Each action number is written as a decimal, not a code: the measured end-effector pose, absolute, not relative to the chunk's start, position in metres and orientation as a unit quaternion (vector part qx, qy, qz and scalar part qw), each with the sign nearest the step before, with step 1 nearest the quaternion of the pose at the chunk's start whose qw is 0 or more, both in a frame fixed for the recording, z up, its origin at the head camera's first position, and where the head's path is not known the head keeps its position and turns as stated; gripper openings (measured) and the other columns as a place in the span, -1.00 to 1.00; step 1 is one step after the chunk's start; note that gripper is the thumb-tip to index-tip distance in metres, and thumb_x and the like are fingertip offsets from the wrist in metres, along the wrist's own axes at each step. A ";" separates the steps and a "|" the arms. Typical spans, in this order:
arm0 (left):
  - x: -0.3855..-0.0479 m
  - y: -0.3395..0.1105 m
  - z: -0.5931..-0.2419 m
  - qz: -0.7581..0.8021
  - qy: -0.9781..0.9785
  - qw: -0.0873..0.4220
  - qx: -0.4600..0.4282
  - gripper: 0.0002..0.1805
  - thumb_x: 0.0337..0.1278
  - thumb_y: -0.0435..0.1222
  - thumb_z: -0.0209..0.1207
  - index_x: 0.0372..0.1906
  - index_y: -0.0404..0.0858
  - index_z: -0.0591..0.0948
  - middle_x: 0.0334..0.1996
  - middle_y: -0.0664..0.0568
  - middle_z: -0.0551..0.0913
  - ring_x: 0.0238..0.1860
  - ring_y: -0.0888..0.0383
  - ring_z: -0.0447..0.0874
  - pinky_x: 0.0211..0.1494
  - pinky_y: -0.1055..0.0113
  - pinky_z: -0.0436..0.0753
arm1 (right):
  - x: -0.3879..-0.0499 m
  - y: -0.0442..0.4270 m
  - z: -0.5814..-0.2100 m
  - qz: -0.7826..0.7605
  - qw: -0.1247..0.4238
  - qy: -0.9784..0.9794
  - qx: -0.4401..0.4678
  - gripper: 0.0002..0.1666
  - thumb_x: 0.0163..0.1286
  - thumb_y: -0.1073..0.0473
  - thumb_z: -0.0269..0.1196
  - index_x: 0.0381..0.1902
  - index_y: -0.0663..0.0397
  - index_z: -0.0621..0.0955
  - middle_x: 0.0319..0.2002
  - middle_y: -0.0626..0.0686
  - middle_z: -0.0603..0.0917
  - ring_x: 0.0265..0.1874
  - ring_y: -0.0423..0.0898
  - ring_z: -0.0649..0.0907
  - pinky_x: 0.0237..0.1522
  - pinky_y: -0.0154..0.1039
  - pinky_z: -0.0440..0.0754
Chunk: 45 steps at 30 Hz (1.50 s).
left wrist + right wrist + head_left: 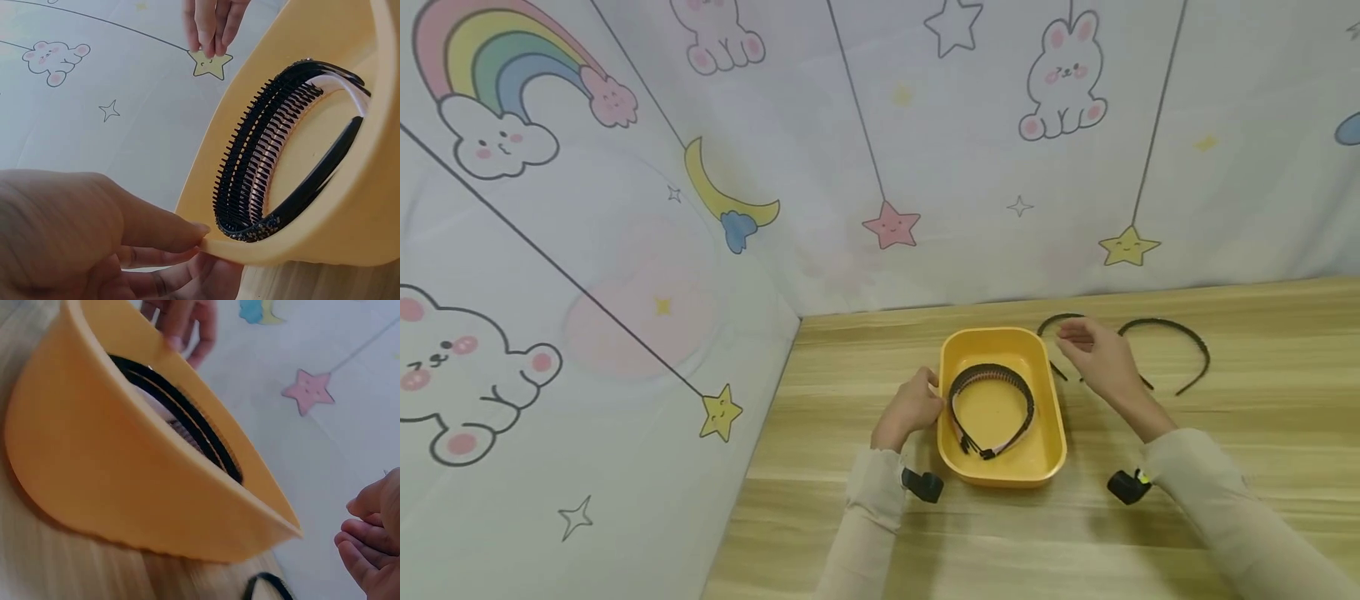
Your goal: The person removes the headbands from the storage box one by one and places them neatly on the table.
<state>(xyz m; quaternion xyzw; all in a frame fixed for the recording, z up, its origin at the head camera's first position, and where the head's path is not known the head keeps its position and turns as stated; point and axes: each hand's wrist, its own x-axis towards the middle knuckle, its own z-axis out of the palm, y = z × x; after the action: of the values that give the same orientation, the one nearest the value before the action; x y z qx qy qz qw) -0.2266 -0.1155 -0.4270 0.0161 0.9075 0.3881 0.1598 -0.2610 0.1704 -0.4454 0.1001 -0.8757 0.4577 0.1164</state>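
A yellow bin (1000,482) stands on the table with several dark toothed headbands and a pinkish one (275,144) stacked inside. My left hand (913,406) pinches the bin's left rim between thumb and fingers, seen closely in the left wrist view (125,231). My right hand (1101,357) hangs in the air to the right of the bin, fingers loosely bent and holding nothing; the right wrist view shows it (375,534) at the right edge. Behind and beside it lie dark headbands, one partly hidden by the hand (1058,318) and another farther right (1198,342).
The wooden table (835,358) meets a patterned white cloth (955,275) at the back and on the left. Black wrist cameras hang at the left wrist (922,484) and right wrist (1127,487), near the bin's front corners.
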 end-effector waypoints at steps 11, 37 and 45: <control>-0.228 -0.120 -0.429 0.388 0.908 0.161 0.009 -0.68 0.25 -0.35 0.08 0.07 -0.30 0.38 -0.27 -0.12 0.64 -0.39 0.05 0.64 -0.27 0.25 0.55 | -0.259 0.121 -0.455 0.469 0.110 -0.866 0.137 -0.64 0.35 0.31 0.19 0.06 0.39 0.52 -0.09 0.30 0.65 -0.10 0.18 0.65 -0.05 0.03 0.60; -0.228 -0.117 -0.428 0.385 0.909 0.161 0.009 -0.68 0.26 -0.34 0.09 0.08 -0.30 0.38 -0.29 -0.10 0.65 -0.41 0.07 0.63 -0.29 0.27 0.54 | -0.263 0.095 -0.458 0.398 0.018 -0.907 0.139 -0.56 0.34 0.34 0.15 0.15 0.42 0.45 -0.02 0.35 0.60 -0.02 0.24 0.60 0.03 0.08 0.54; -0.227 -0.116 -0.428 0.383 0.909 0.163 0.010 -0.68 0.27 -0.32 0.09 0.07 -0.30 0.38 -0.28 -0.10 0.63 -0.40 0.10 0.59 -0.27 0.24 0.53 | -0.264 0.095 -0.456 0.353 0.007 -0.925 0.140 -0.60 0.34 0.35 0.17 0.13 0.37 0.48 -0.04 0.29 0.63 -0.04 0.18 0.61 -0.01 0.04 0.57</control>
<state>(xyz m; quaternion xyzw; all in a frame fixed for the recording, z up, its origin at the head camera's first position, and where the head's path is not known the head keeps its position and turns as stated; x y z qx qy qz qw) -0.2272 -0.1156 -0.4277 0.0096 0.9091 0.3833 0.1626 -0.2638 0.0953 -0.4557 0.1395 -0.9250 0.3534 0.0066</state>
